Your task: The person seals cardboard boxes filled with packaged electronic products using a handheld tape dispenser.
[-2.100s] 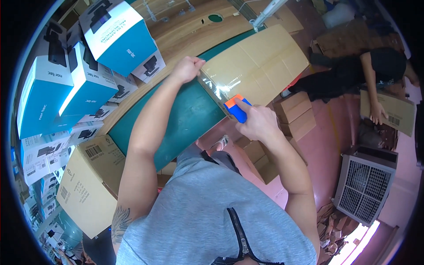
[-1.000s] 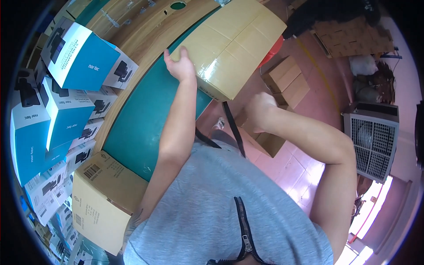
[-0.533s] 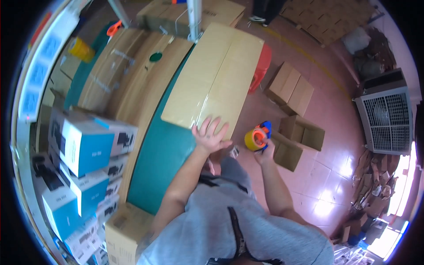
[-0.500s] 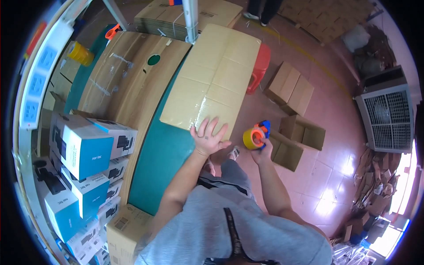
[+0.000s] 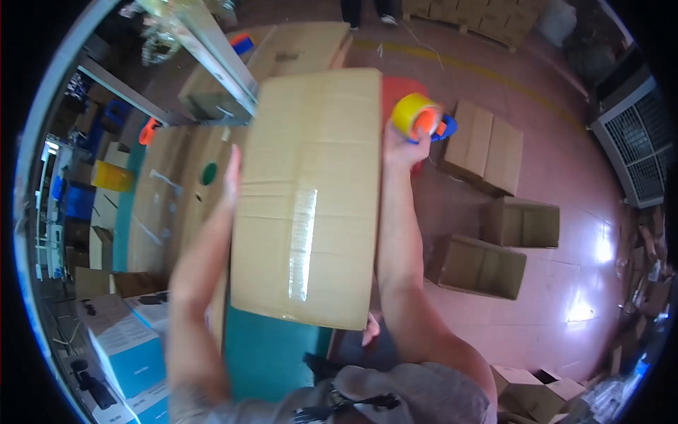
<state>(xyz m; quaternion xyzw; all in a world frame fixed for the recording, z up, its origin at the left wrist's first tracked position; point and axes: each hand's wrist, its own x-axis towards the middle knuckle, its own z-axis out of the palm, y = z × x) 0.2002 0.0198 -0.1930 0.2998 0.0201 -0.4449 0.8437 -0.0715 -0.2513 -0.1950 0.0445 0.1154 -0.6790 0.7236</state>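
Note:
A large closed cardboard carton (image 5: pixel 311 155) is in front of me over the green tabletop (image 5: pixel 272 346), a shiny strip of clear tape along its middle seam. Flat against the carton's left side lies my left hand (image 5: pixel 234 173), its fingers stretched out and seen edge-on. My right hand (image 5: pixel 405 150), by the carton's far right side, is closed around a tape dispenser (image 5: pixel 446 128) with blue and orange parts and a yellow roll. The right forearm runs along the carton's right side. Whether the carton rests on the table or is lifted, I cannot tell.
White-and-blue product boxes (image 5: pixel 123 346) are stacked at the near left. A metal post (image 5: pixel 219 53) rises beyond the carton, and a red stool (image 5: pixel 395 88) stands behind it. Open cartons (image 5: pixel 487 268) lie on the floor at right. Another person's legs (image 5: pixel 364 10) show at the far edge.
The carton has turned straighter and looks bigger and nearer. My left hand went from its near edge to its left side; my right hand moved forward along its right side with the tape dispenser.

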